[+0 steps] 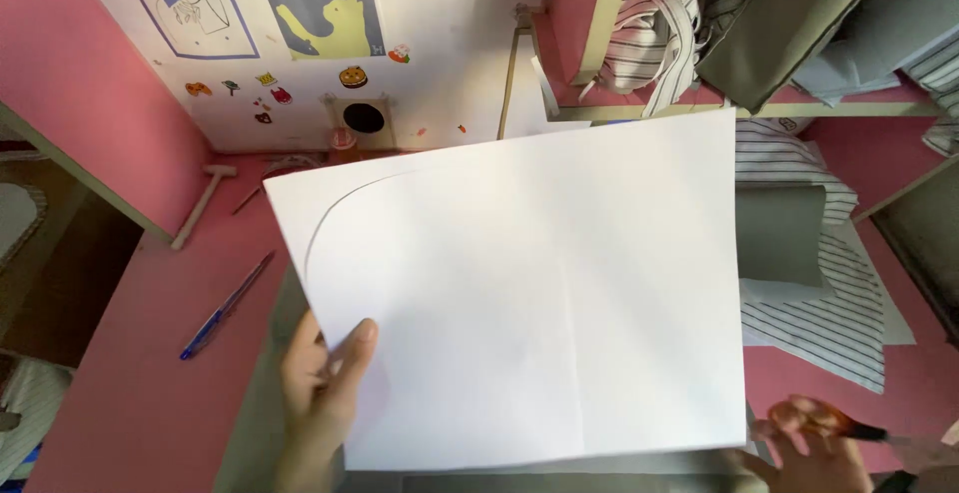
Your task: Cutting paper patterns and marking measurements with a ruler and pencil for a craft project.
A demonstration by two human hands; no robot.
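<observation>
The left hand (320,383) pinches the big white paper sheet (519,293) at its bottom corner above the pink worktop (150,393); it looks light and bendy, while the right hand (814,448) grips orange-handled scissors (834,425).

My left hand (322,378) pinches the lower left edge of a large white paper sheet (529,293) with a curved pencil line near its upper left corner and a straight line down its middle, thumb on top, holding it tilted above the pink tabletop (150,383). My right hand (814,443) sits at the sheet's lower right corner, its fingers through the orange handles of a pair of scissors (834,423). A blue ballpoint pen (226,306) lies near the tabletop's left edge, a small wooden mallet (203,203) further back, and folded grey and striped fabric (809,263) along the right side.
</observation>
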